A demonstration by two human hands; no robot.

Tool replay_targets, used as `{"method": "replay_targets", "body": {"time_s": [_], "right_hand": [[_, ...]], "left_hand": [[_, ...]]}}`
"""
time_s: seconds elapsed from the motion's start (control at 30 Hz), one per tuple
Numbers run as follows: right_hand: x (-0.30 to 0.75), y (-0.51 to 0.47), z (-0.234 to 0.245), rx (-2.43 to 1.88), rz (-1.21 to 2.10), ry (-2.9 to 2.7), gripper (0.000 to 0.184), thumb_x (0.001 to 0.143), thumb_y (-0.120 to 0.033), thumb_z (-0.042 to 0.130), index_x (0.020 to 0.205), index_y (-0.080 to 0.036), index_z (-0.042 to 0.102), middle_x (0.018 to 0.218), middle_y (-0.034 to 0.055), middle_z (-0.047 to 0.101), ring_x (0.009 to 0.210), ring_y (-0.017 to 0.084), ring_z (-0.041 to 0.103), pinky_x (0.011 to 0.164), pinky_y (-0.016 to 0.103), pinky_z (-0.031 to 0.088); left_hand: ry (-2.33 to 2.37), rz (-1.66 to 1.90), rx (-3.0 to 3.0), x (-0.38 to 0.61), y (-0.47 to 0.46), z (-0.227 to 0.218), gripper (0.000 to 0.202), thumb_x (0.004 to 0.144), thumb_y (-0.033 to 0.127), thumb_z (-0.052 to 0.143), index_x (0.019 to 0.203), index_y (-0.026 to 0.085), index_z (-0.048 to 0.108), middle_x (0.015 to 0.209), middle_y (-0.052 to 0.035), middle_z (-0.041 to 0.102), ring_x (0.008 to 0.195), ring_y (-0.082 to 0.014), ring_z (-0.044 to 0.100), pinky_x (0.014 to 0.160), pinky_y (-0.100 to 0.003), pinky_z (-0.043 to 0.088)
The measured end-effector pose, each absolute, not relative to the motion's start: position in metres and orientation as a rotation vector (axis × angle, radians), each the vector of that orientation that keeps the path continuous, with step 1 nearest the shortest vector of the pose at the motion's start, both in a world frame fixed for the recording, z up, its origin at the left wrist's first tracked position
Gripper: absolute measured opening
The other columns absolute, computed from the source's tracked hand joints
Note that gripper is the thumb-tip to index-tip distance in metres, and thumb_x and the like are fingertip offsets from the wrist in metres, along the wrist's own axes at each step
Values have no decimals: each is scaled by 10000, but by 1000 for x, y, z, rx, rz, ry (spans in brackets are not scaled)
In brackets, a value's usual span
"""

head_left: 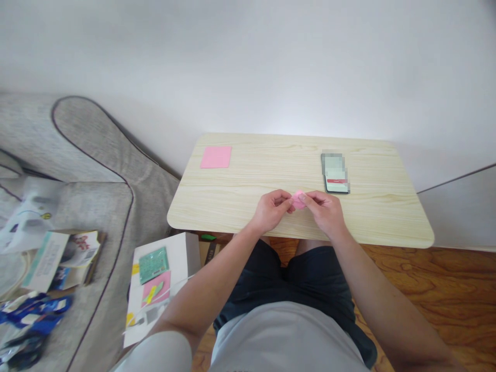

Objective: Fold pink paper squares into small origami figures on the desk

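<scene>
A small piece of folded pink paper (298,200) is pinched between my two hands, just above the front part of the light wooden table (263,160). My left hand (272,209) grips its left side between thumb and fingers. On the right side, the thumb and fingers of my right hand (324,209) press it together. The fingers cover much of the paper, so its exact folds are hard to make out. A flat pink paper square (216,157) lies at the table's far left. Behind my right hand rests a phone (336,173) with its screen lit and partly blurred.
Left of the table stands a white box (176,253) bearing a green packet (154,264), pink paper and a white cable. Further left, a grey sofa (104,217) holds an opened carton (64,258) and blue straps (36,315). A white wall (279,72) rises behind the table.
</scene>
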State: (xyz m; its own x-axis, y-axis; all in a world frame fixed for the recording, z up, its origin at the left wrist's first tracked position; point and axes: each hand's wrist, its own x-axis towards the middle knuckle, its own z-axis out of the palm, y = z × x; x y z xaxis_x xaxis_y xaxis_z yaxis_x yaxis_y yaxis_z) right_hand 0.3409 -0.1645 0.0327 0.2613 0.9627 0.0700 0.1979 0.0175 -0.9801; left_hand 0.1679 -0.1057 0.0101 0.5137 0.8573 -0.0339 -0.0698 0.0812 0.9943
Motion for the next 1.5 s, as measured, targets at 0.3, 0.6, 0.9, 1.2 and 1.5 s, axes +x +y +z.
{"method": "replay_targets", "body": {"time_s": [0.3,0.6,0.9,1.2,1.5], "right_hand": [[345,-162,28,-1441,877,-1185,299,896,-513,728,873,-228,815,840,43,814,767,212,756,750,334,592],[349,-162,29,-1515,941,-1270,382,898,-589,702,896,-229,830,860,35,805,796,206,715,708,305,519],[353,-164,28,-1566,890,-1373,398,924,-588,671,845,-230,827,836,25,798,783,205,697,686,302,463],[355,-164,28,-1536,918,-1384,304,935,-495,684,858,-238,828,841,30,806,813,216,727,779,325,503],[354,-164,25,-1539,995,-1361,286,896,-500,729,841,-224,780,848,44,802,797,211,723,770,335,513]], "left_hand": [[762,776,1357,169,-110,16,242,891,369,723,907,129,694,767,-58,728,690,-130,666,697,-264,527],[777,840,1300,167,-107,13,258,876,377,742,912,127,691,741,-61,733,661,-138,672,682,-278,535],[838,885,1257,169,-108,11,255,851,376,757,890,134,684,697,-45,728,626,-131,662,654,-262,518],[840,965,1209,170,-112,9,256,861,383,758,896,145,671,709,-37,739,637,-132,683,671,-261,529],[862,1032,1160,172,-115,7,288,851,415,778,912,149,685,744,-45,755,661,-140,704,693,-276,558]]}}
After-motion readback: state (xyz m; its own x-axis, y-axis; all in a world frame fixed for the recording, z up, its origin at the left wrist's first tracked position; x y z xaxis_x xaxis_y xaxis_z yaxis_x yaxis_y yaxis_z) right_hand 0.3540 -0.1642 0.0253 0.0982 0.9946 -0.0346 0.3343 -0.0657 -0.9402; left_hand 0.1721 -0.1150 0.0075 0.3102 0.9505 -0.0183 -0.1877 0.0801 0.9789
